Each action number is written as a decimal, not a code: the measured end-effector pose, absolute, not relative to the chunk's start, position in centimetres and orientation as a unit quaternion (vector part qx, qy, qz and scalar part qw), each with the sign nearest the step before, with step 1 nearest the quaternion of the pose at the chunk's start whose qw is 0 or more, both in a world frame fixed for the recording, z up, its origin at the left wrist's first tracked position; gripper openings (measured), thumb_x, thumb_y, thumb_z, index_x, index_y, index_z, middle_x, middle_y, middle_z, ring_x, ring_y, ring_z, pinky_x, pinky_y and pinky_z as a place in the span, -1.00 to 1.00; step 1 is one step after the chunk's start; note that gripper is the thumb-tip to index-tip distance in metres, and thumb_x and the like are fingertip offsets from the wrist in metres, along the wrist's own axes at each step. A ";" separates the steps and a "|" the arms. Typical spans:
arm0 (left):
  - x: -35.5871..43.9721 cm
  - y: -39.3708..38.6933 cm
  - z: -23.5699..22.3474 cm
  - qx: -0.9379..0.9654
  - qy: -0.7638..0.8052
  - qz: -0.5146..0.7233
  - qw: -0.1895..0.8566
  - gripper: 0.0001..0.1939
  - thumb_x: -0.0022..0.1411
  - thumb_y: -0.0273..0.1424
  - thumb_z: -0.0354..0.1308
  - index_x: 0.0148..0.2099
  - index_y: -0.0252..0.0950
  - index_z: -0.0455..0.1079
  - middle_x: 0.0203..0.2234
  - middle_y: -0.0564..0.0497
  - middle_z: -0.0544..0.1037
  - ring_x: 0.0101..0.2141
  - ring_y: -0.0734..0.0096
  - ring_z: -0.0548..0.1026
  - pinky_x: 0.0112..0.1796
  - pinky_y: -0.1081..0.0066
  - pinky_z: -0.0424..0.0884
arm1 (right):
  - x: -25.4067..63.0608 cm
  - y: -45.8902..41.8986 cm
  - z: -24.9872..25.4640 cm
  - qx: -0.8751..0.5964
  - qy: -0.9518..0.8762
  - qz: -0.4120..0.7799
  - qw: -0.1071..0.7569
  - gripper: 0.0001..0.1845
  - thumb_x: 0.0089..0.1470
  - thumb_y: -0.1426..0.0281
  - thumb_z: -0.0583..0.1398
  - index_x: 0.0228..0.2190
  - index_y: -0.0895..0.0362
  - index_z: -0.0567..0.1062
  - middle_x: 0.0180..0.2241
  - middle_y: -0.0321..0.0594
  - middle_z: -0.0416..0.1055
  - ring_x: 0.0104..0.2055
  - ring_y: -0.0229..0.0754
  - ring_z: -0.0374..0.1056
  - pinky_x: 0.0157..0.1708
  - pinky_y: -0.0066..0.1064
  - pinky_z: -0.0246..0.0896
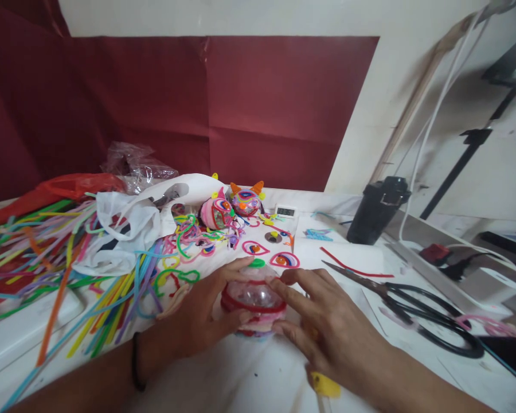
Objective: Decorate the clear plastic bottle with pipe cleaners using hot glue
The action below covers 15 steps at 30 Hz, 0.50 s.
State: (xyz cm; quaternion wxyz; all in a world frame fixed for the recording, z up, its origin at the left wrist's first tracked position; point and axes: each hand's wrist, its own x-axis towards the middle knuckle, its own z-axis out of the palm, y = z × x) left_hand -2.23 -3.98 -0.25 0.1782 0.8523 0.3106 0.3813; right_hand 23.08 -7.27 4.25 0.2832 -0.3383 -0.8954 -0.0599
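Between my hands on the white table is a clear plastic ball (255, 295), wrapped with red and pink pipe cleaner and topped by a green piece (257, 263). My left hand (206, 301) curves around its left side, the thumb low on the pink band. From the right, my right hand (322, 312) holds it, fingertips on the upper red band and thumb near the base. Just beyond lie pipe-cleaner eye shapes (284, 260) with orange centres. Two decorated balls stand farther back, one with orange horns (246, 201), the other pinkish (216, 211).
Black-handled scissors (413, 304) lie at right with a red pipe cleaner (355, 267) behind them. A black bottle (376, 209) stands beyond. Loose pipe cleaners (107, 312) and a white bag (126, 226) cover the left. A yellow piece (327, 385) lies below my right hand.
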 end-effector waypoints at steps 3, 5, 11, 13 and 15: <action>-2.3 -3.8 0.1 0.854 0.302 0.385 0.176 -0.49 0.26 -0.28 0.22 0.22 -0.07 0.20 0.25 -0.10 0.31 0.21 0.07 0.31 0.19 0.10 0.24 | 23.4 -7.1 4.3 -0.344 -0.894 -0.049 0.282 -0.60 0.19 0.34 0.17 0.04 0.20 0.43 -0.14 0.06 0.40 -0.19 0.04 0.34 -0.23 -0.06 0.34; -2.3 -3.7 0.5 0.860 0.285 0.387 0.171 -0.49 0.26 -0.28 0.22 0.22 -0.08 0.22 0.25 -0.11 0.31 0.21 0.08 0.32 0.19 0.11 0.24 | 23.7 -7.1 4.3 -0.347 -0.894 -0.044 0.280 -0.60 0.19 0.35 0.17 0.05 0.19 0.43 -0.12 0.08 0.40 -0.18 0.05 0.35 -0.23 -0.05 0.35; -2.7 -3.1 2.2 0.880 0.245 0.375 0.157 -0.59 0.33 -0.26 0.14 0.20 -0.11 0.30 0.24 -0.13 0.32 0.24 0.10 0.27 0.18 0.14 0.25 | 23.9 -6.8 4.3 -0.349 -0.894 -0.035 0.280 -0.60 0.19 0.37 0.17 0.05 0.20 0.45 -0.09 0.12 0.40 -0.13 0.09 0.35 -0.19 -0.01 0.38; -2.9 -2.9 2.4 0.883 0.235 0.375 0.155 -0.61 0.35 -0.24 0.11 0.19 -0.11 0.32 0.20 -0.15 0.35 0.22 0.10 0.28 0.16 0.13 0.27 | 23.9 -6.7 4.2 -0.352 -0.893 -0.037 0.278 -0.60 0.19 0.36 0.17 0.05 0.20 0.45 -0.08 0.12 0.40 -0.12 0.10 0.35 -0.19 -0.01 0.39; -3.0 -2.7 2.4 0.884 0.230 0.376 0.155 -0.64 0.36 -0.25 0.09 0.17 -0.11 0.35 0.15 -0.15 0.36 0.18 0.12 0.30 0.13 0.14 0.30 | 23.9 -6.6 4.1 -0.351 -0.893 -0.040 0.278 -0.60 0.19 0.36 0.17 0.06 0.20 0.44 -0.07 0.12 0.40 -0.11 0.09 0.36 -0.19 -0.01 0.40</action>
